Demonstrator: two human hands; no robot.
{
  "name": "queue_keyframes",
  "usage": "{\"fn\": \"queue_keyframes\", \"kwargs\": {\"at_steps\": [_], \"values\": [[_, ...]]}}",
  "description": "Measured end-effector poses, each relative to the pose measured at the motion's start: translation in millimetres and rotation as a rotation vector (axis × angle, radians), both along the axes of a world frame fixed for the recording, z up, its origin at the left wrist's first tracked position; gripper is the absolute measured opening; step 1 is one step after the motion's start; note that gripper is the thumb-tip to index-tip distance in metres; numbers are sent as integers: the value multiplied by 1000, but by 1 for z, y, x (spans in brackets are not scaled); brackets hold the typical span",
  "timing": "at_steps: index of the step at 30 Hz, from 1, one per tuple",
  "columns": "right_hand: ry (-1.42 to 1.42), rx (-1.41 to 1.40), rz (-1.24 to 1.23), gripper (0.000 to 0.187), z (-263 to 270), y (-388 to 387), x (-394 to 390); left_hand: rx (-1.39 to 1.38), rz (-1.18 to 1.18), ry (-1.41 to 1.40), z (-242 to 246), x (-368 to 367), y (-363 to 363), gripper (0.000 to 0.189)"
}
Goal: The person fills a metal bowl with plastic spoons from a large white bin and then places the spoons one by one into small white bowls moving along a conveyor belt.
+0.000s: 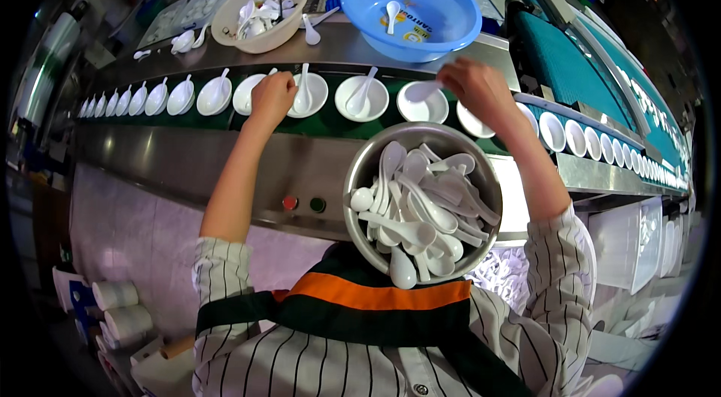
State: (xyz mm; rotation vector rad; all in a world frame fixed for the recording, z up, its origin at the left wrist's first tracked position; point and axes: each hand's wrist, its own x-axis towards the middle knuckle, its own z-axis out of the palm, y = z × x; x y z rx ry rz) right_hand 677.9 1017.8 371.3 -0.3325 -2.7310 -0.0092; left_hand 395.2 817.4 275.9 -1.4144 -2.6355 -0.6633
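Observation:
My right hand grips a white soup spoon, slightly blurred, whose bowl end is over a white bowl on the green conveyor belt. My left hand has its fingers curled at another white bowl. A spoon tip shows behind that hand; whether the fingers hold it is hidden. Close by on its right, a bowl has a spoon standing in it, and so does the following bowl. Below my right hand, a steel basin is heaped with white spoons.
Behind the belt stand a blue plastic basin with one spoon inside and a cream basin of mixed pieces. Red and green buttons sit on the steel front. Bowls line the belt both ways. A teal conveyor runs at right.

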Motion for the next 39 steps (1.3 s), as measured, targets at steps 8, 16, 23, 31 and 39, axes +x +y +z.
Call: {"fn": "queue_keyframes", "kwargs": {"at_steps": [8, 16, 23, 31, 39], "values": [[-227, 39, 120, 24, -72, 36, -64, -454, 296, -152, -39, -48, 18, 36], [95, -114, 279, 27, -11, -26, -42, -413, 354, -215, -66, -114, -10, 28], [60, -283, 391, 24, 0, -64, -5, -444, 304, -238, -65, -164, -41, 20], [-382, -356, 463, 37, -15, -84, 32, 58, 271, -639, -54, -179, -110, 9], [-545, -435, 294, 36, -15, -102, 31, 211, 461, -464, -63, -199, -110, 12]]}}
